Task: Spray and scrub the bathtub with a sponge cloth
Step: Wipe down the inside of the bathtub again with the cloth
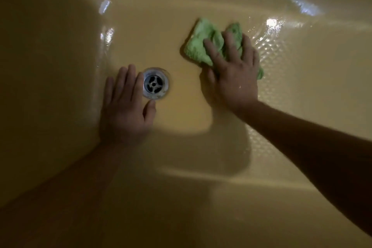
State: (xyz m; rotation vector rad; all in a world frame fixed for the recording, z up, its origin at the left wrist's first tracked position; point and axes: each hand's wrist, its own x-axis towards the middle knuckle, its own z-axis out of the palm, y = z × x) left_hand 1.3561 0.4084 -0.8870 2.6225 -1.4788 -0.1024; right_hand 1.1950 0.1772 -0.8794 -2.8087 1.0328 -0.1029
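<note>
Dim yellow enamel bathtub point(181, 123) floor glistens wet. Beyond and to the right of the round metal drain point(154, 83) lies a crumpled green sponge cloth point(203, 42). It is pinned under the right hand point(234, 74), whose grip is spread flat and seemingly presses rather than pinches. The left hand point(124, 106) rests flat with fingers together, just left of the drain, so a stroke drainward runs left.

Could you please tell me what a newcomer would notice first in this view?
The bright green sponge cloth stands out, pressed flat under the right hand on the yellow bathtub floor, right of centre. Next comes the shiny metal drain, with the left hand resting flat on the tub just left of it.
</note>
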